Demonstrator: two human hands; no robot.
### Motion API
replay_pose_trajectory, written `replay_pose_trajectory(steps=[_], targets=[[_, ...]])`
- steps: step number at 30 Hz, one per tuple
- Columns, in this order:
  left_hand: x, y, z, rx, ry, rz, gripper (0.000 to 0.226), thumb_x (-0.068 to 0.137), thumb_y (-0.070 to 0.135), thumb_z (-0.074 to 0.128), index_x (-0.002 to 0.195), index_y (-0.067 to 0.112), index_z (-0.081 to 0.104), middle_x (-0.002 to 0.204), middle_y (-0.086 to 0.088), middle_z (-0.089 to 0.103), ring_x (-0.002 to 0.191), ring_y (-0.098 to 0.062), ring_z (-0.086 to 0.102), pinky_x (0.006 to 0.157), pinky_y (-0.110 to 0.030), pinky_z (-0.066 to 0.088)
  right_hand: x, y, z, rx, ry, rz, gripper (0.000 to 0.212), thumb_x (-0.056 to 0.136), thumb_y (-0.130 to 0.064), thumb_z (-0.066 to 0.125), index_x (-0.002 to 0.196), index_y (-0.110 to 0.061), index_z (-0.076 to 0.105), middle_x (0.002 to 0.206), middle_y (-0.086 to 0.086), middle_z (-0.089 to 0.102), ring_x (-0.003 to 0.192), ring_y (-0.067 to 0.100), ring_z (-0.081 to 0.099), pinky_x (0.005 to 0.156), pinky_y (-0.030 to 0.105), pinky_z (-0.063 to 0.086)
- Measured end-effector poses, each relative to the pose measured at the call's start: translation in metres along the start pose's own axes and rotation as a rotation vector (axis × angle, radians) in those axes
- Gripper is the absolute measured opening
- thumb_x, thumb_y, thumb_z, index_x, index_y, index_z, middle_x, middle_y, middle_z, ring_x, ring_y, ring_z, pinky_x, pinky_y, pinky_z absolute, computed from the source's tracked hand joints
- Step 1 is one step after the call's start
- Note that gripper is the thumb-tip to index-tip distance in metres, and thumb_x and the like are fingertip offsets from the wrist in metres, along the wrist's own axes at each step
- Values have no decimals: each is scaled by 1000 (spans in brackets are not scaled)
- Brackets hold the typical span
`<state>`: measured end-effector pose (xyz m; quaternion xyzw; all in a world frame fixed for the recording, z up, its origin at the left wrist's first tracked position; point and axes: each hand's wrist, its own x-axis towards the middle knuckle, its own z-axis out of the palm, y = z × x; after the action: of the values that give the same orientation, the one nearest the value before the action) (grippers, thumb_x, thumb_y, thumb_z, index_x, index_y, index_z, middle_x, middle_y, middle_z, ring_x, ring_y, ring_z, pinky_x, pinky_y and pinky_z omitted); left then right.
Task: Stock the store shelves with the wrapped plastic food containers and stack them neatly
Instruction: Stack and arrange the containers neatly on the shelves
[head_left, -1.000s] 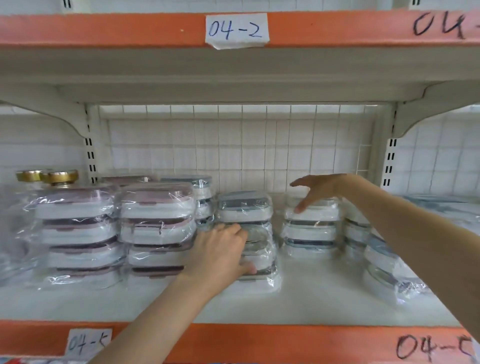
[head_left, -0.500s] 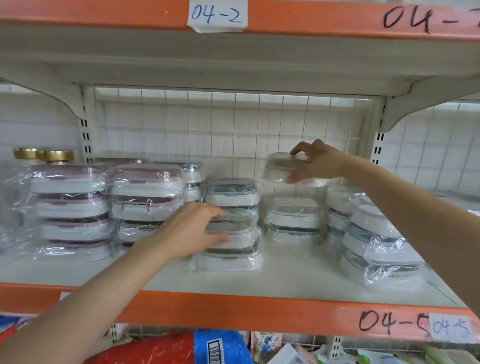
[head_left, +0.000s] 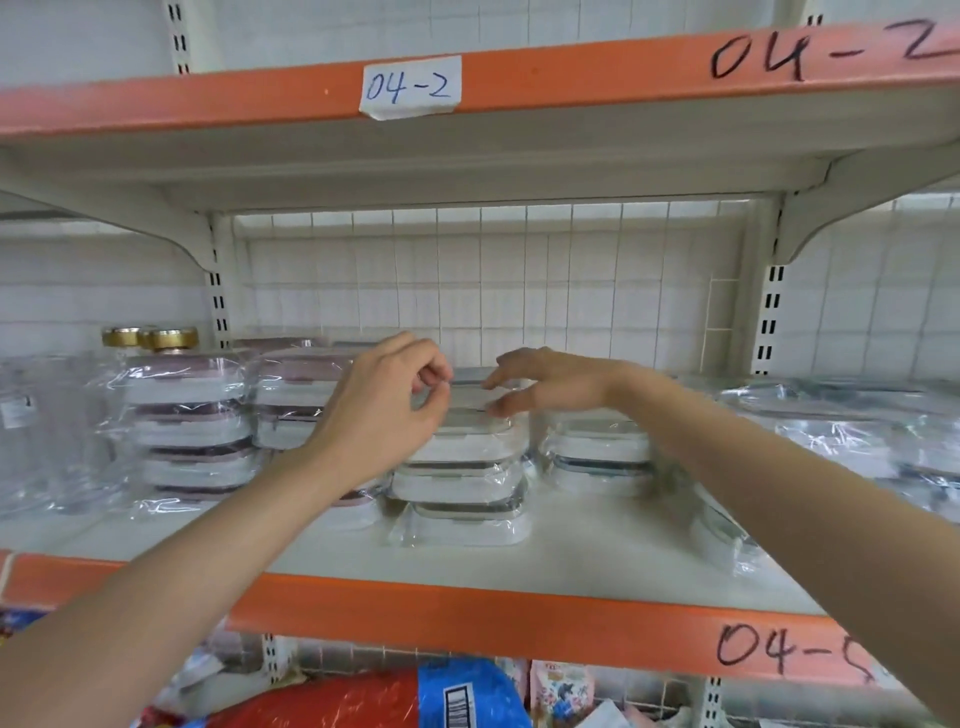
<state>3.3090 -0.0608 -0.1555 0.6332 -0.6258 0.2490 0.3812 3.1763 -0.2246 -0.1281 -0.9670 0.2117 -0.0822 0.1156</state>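
White shelf board (head_left: 597, 545) with an orange front edge marked "04-5" carries the goods, under an upper shelf (head_left: 519, 150) whose orange edge bears a paper label (head_left: 410, 85) reading "04-2"; a white wire grid (head_left: 493, 280) backs the bay.

At the middle of the shelf, the left hand (head_left: 379, 410) hovers at the top of the centre stack (head_left: 462, 478), fingers curled in with thumb and forefinger nearly meeting; whether they pinch the plastic wrap cannot be told. The right hand (head_left: 545, 384) reaches in from the right with fingers loosely spread and slightly bent, fingertips at the top container (head_left: 467, 441) of that stack, holding nothing that shows. That container lies flat, lid up, its long axis running along the shelf's front edge, on two more wrapped containers.

Just right of it stands a shorter stack (head_left: 597, 457), and near the right end lie more wrapped containers (head_left: 857, 431). Towards the left end stand two taller stacks with pinkish lids (head_left: 192, 431), lids up, long sides to the front. Behind them at the back left are gold lids (head_left: 156, 338). Below the shelf lies a red and blue bag (head_left: 389, 696).
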Motion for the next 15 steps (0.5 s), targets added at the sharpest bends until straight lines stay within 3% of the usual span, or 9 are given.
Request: replay_pose_trajectory(steps=[3, 8, 10, 13, 15], targets=[[10, 24, 31, -16, -98, 50, 10, 86, 11, 62, 94, 12, 67, 88, 10, 54, 78, -1, 50, 76, -15, 42, -30, 35, -32, -49, 82, 104, 46, 91, -37, 55, 135, -32, 45, 151, -6, 29, 138, 16, 26, 113, 34, 19], [38, 66, 118, 35, -362, 92, 30, 90, 18, 56, 118, 7, 59, 114, -6, 53, 111, -23, 50, 95, -32, 39, -80, 102, -57, -261, 136, 302, 40, 94, -24, 52, 134, -22, 49, 146, -1, 39, 132, 19, 38, 110, 31, 27], [49, 78, 155, 81, -501, 53, 39, 91, 15, 55, 128, 5, 50, 124, -11, 46, 121, -27, 44, 100, -30, 33, -98, 119, -61, -306, 132, 334, 39, 94, -21, 51, 134, -18, 50, 143, 3, 43, 129, 20, 42, 108, 28, 28], [62, 79, 196, 254, -610, -9, 59, 87, 23, 64, 138, 7, 41, 134, -12, 44, 125, -30, 42, 103, -35, 36, -121, 133, -63, -369, 106, 358, 40, 96, -20, 48, 136, -15, 47, 142, 2, 44, 130, 18, 40, 100, 19, 24], [67, 74, 209, 393, -613, -2, 62, 83, 28, 69, 135, 7, 43, 133, -11, 50, 123, -31, 46, 101, -38, 40, -132, 142, -66, -368, 112, 371, 39, 96, -22, 48, 135, -16, 47, 142, 1, 44, 129, 18, 41, 100, 20, 25]])
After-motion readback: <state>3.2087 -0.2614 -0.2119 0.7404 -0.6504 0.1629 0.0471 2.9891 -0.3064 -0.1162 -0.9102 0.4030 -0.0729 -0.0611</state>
